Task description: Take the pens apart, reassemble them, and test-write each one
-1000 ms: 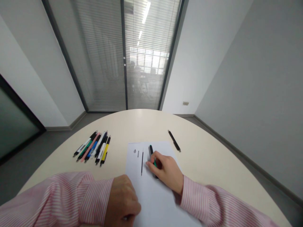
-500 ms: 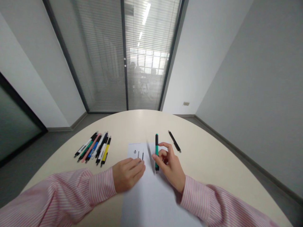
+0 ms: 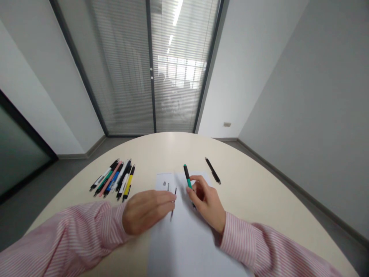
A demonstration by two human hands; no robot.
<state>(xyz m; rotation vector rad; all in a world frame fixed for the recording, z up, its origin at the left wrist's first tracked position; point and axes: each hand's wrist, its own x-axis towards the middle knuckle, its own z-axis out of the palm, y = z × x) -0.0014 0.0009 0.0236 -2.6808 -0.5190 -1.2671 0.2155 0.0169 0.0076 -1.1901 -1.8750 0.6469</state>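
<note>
Green pen sat pinched in the closed grip of the right hand over the paper sheet; the left hand lay open beside a thin black rod, which a slipped pen could knock aside.

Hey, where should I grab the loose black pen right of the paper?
Pinch the black pen mid-barrel from above with the right hand, coming from the near side. It lies flat on the table, apart from the other pens, so fingers can close on both sides of its barrel.
</note>
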